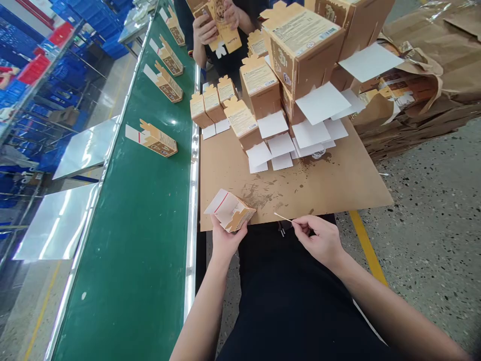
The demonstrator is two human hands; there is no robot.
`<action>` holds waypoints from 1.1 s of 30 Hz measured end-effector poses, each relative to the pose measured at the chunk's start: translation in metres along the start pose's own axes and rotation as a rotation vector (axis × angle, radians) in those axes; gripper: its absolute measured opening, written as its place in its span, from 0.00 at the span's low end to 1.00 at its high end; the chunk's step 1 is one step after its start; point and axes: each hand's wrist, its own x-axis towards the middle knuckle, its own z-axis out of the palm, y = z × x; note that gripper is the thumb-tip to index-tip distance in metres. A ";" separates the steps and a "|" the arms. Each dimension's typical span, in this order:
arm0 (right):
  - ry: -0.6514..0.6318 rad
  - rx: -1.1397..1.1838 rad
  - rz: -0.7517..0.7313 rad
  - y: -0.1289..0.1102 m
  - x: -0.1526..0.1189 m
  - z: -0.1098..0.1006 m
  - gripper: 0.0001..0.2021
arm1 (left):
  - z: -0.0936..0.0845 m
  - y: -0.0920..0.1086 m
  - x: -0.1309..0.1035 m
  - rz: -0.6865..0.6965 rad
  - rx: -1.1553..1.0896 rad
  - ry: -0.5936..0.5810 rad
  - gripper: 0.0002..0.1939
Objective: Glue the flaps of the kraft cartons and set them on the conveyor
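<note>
My left hand [225, 240] grips a small brown printed carton [242, 216] just above the front edge of the cardboard sheet. The carton's white flap [221, 203], crossed by a red strip, stands open toward the upper left. My right hand [317, 238] is at the same edge, farther right, pinching a thin cotton swab [282, 217] between thumb and forefinger. The swab points left toward the carton but is apart from it. Dark smears mark the cardboard sheet [334, 185] beyond both hands.
Stacked brown cartons [263, 93] with white flaps fill the sheet's far side. To my left runs a green conveyor belt [150, 210] carrying several open cartons [161, 140]. Across from me, a co-worker's hands [205, 30] hold a carton. Brown paper bundles [432, 90] lie at right.
</note>
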 end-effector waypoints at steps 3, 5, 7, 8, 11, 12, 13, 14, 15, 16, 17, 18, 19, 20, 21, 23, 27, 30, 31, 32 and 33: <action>0.016 0.019 -0.040 0.000 0.004 0.004 0.12 | -0.001 -0.004 0.005 0.056 0.070 0.072 0.39; 0.022 0.019 -0.052 0.001 0.008 0.005 0.13 | -0.014 -0.007 0.012 0.095 0.134 0.146 0.38; 0.033 0.021 -0.065 0.002 0.011 0.005 0.13 | -0.040 -0.012 0.023 0.118 0.225 0.236 0.38; 0.045 0.026 -0.074 0.003 0.013 0.004 0.13 | -0.058 -0.015 0.030 0.116 0.269 0.293 0.38; 0.088 0.045 -0.100 0.004 0.018 0.001 0.13 | -0.116 -0.024 0.053 0.110 0.258 0.499 0.41; 0.100 0.050 -0.106 0.004 0.020 0.001 0.13 | -0.134 -0.028 0.061 0.116 0.210 0.554 0.43; 0.106 0.055 -0.112 0.004 0.023 0.000 0.13 | -0.150 -0.031 0.068 0.119 0.159 0.595 0.44; 0.109 0.059 -0.118 0.004 0.025 0.000 0.13 | -0.163 -0.034 0.075 0.109 0.118 0.620 0.45; 0.109 0.062 -0.123 0.004 0.027 0.000 0.13 | -0.173 -0.038 0.080 0.076 0.097 0.629 0.47; 0.107 0.064 -0.126 0.004 0.030 0.000 0.13 | -0.180 -0.040 0.083 0.025 0.090 0.630 0.48; 0.104 0.064 -0.129 0.005 0.032 -0.001 0.13 | -0.185 -0.043 0.084 -0.031 0.097 0.623 0.49; 0.102 0.062 -0.129 0.005 0.034 -0.003 0.13 | -0.188 -0.045 0.083 -0.076 0.115 0.617 0.50; 0.106 0.056 -0.125 0.006 0.035 -0.005 0.13 | -0.189 -0.046 0.079 -0.104 0.141 0.628 0.50; 0.117 0.046 -0.116 0.008 0.035 -0.009 0.14 | -0.188 -0.047 0.074 -0.115 0.173 0.665 0.51; 0.132 0.036 -0.104 0.010 0.035 -0.014 0.14 | -0.185 -0.046 0.067 -0.106 0.211 0.730 0.51; 0.176 0.019 -0.069 0.015 0.034 -0.027 0.13 | -0.173 -0.041 0.051 -0.019 0.281 0.883 0.47; 0.263 -0.002 0.046 0.027 0.034 -0.055 0.11 | -0.116 -0.007 0.056 0.287 0.162 0.815 0.30; 0.308 -0.034 0.120 0.035 0.044 -0.071 0.13 | -0.047 0.037 0.109 0.268 -0.122 0.447 0.26; 0.318 -0.060 0.132 0.037 0.051 -0.075 0.13 | -0.023 0.053 0.133 0.202 -0.198 0.342 0.26; 0.325 -0.094 0.136 0.039 0.058 -0.079 0.13 | 0.001 0.068 0.158 0.124 -0.250 0.243 0.26; 0.329 -0.136 0.131 0.040 0.067 -0.082 0.12 | 0.023 0.081 0.181 0.040 -0.284 0.164 0.27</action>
